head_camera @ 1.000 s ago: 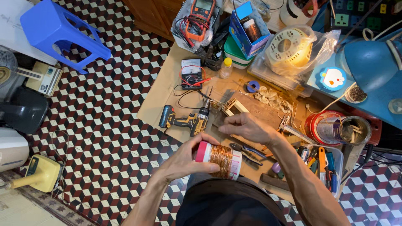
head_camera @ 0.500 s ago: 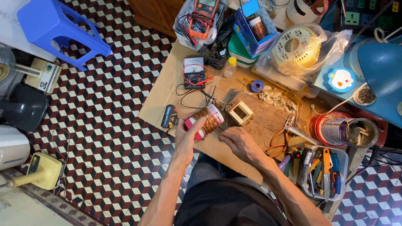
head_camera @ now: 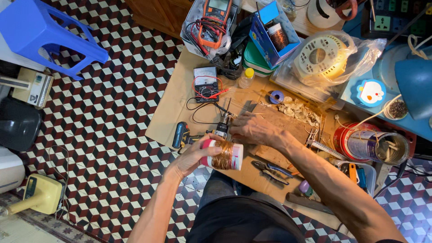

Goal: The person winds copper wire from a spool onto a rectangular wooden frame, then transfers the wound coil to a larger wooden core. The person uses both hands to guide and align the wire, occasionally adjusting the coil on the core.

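Left hand [head_camera: 191, 157] clamped round spool of copper wire [head_camera: 222, 155], held over near edge of cardboard mat [head_camera: 173, 112]; right hand [head_camera: 254, 129] curled over sth small by cordless drill [head_camera: 198, 134], closed or not – can't tell. Risk: thin wire btwn spool & drill could kink or snap if spool twists or tugs. Clutter close: pliers [head_camera: 270, 169], analogue meter [head_camera: 206, 84], red tin [head_camera: 371, 145], tape roll [head_camera: 276, 96] hem the right arm

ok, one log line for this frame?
left hand: holds copper wire spool | right hand: on cardboard beside drill
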Demonstrator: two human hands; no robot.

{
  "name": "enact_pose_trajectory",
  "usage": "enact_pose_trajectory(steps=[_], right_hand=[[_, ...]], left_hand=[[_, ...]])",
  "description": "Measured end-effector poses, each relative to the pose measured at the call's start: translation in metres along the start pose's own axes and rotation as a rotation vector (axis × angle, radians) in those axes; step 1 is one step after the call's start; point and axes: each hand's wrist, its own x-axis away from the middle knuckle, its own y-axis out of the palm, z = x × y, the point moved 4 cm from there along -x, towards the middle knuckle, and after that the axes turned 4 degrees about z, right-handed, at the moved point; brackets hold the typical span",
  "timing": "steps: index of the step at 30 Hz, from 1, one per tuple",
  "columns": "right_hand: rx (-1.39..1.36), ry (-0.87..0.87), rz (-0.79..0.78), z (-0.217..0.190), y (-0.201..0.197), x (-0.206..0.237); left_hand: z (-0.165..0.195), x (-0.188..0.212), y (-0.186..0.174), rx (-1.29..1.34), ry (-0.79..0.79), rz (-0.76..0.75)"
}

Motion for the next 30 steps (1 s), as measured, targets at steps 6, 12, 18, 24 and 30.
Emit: enact_pose_trajectory(steps=[6,12,18,24,30], right_hand=[[0.104,0.087,-0.073,0.048,-0.020,-0.009],[0.044,0.410,-0.037,0.079,-0.034,0.012],[-0.025,0.557,0.198,0.053,-0.039,0.043],[-0.143,0.930,0.438,0.028,-0.028,0.080],[-0.169,0.976,0.510,0.038,-0.027,0.116]], left_hand=[[0.011,-0.048,0.001,-0.176,-0.058,-0.065],[0.038,-0.088,0.001,-0.287,0.058,-0.068],[0.063,-0.126,0.023,-0.588,0.176,0.084],[0.075,-0.147,0.051,-0.345,0.202,0.251],[0.075,-0.166,0.098,0.010,0.132,0.278]])
